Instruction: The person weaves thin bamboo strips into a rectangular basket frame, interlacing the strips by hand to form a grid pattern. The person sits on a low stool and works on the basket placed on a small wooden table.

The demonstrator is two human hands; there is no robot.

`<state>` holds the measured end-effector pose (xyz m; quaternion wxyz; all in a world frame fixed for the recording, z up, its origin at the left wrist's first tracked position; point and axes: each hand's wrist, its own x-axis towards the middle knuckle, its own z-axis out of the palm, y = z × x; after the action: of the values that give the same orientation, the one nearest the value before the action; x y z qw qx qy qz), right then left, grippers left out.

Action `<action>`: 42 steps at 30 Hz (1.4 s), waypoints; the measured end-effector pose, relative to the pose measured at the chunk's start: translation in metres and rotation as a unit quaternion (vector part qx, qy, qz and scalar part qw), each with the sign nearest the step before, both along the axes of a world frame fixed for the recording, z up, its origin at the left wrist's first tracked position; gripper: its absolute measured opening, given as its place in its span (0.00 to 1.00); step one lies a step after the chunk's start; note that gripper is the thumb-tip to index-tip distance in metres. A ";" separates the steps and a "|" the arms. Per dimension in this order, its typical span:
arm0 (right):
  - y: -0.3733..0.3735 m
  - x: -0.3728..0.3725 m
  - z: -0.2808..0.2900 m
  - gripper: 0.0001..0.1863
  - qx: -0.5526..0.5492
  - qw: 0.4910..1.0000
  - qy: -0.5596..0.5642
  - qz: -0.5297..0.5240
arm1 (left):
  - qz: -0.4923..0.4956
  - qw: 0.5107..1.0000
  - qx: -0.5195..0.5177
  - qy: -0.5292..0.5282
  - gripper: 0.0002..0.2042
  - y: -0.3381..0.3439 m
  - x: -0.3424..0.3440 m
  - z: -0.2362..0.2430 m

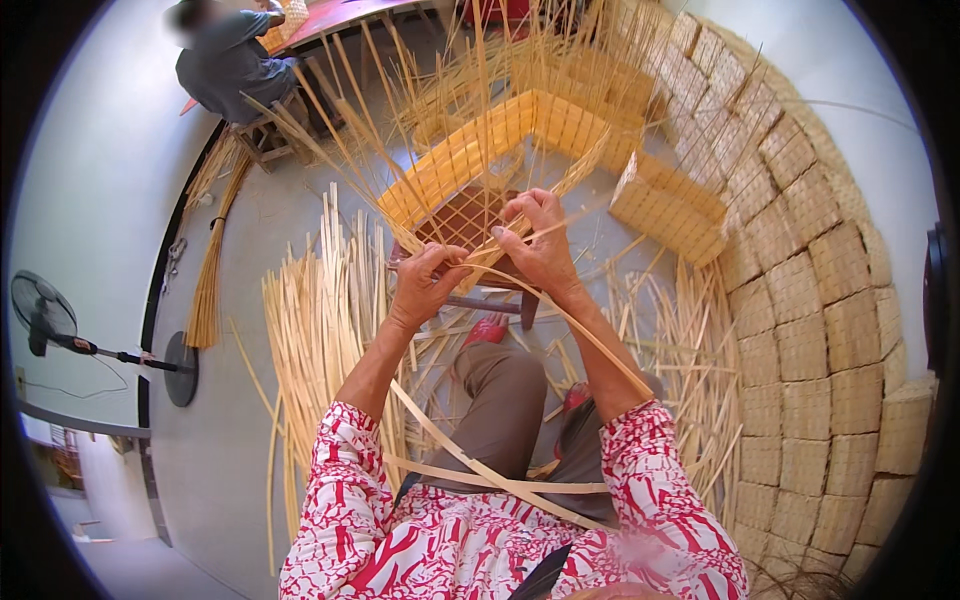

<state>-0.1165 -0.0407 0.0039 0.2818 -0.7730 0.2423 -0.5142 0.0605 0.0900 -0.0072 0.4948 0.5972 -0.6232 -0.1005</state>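
My left hand [427, 280] pinches the pale strips along the near rim of a partly woven basket [457, 220], its fingertips closed. My right hand [540, 245] is closed on the same rim a little to the right, thumb pressed on a thin strip. A long loose bamboo strip [580, 330] runs from the weave down over my right forearm. The basket has an open lattice and long upright stakes, and it rests over a dark red-brown wooden stool [527, 313] in front of my knees. More strips lie across my lap.
Loose strip piles [310, 350] flank my legs. Yellow woven pieces [570, 135] and a box-shaped basket [668, 205] lie beyond. Stacked baskets [800, 330] line the right. A standing fan [45, 310] and strip bundle [212, 280] are left. Another person [240, 75] sits at a table, upper left.
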 end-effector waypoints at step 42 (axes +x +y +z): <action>-0.028 -0.013 -0.051 0.14 0.394 0.902 -0.127 0.124 | 0.164 0.985 -0.041 -0.032 0.20 0.045 0.059 0.017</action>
<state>-0.1295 -0.0683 -0.0468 0.6535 -0.5507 0.2895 -0.4311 0.1196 0.1352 0.0100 0.5086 0.6734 -0.5359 0.0263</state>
